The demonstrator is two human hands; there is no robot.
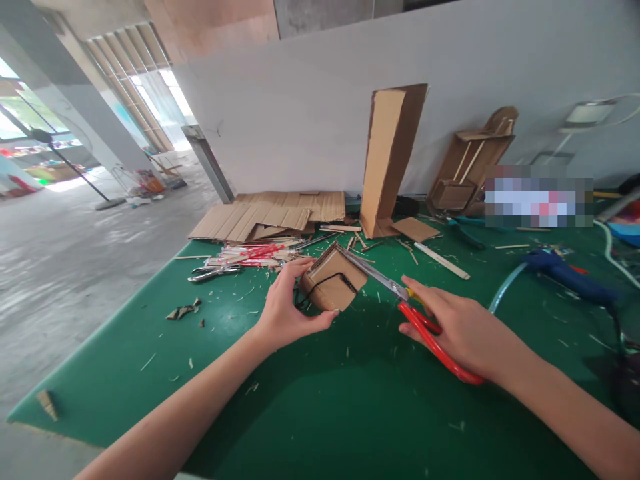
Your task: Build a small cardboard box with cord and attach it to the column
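My left hand (290,303) is closed round a small cardboard box (327,293), thumb along its near edge and fingers on its far left side. A thin black cable (325,280) with a small connector lies across the box's face. In my right hand (457,320) is a pair of scissors (440,347) with red handles and a patch of yellow near the pivot. Their metal blades point left, and the tips reach the upper edge of the box. Whether the blades touch the cardboard I cannot tell.
Behind the hands lie flat cardboard sheets (280,213), wooden sticks with red wrappers (255,253) and pliers (215,272). A tall cardboard channel (387,160) stands against the wall, a cardboard model (473,163) farther right. A blue glue gun (570,277) rests at right on the green tabletop (325,413).
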